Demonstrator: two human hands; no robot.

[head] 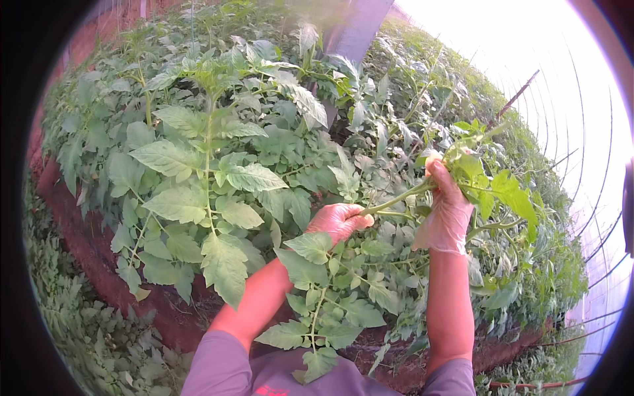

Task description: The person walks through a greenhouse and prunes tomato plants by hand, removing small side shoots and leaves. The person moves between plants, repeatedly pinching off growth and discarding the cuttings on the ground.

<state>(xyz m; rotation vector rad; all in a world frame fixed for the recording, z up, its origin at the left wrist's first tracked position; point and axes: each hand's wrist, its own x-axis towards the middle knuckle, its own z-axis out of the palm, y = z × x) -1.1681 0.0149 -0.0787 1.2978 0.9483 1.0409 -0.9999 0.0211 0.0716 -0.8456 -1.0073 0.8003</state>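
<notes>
Both hands wear thin translucent gloves. My left hand [341,221] pinches the lower end of a green tomato plant stem [396,200] between thumb and fingers. Higher up and to the right, my right hand [446,208] is closed around the leafy part of that stem. Bright green leaves [512,195] spread out to the right of my right hand. A large compound tomato leaf [210,163] hangs to the left, and another leafy tomato branch [317,307] lies over my left forearm and shirt front. Whether the held stem is still attached to a plant cannot be told.
Dense tomato plants [277,143] fill the bed ahead. A grey post [359,32] rises among them at the top. Reddish soil [84,252] runs along the lower left, with more plants [99,336] beyond it. Thin curved rods [602,237] cross the pale sheeting on the right.
</notes>
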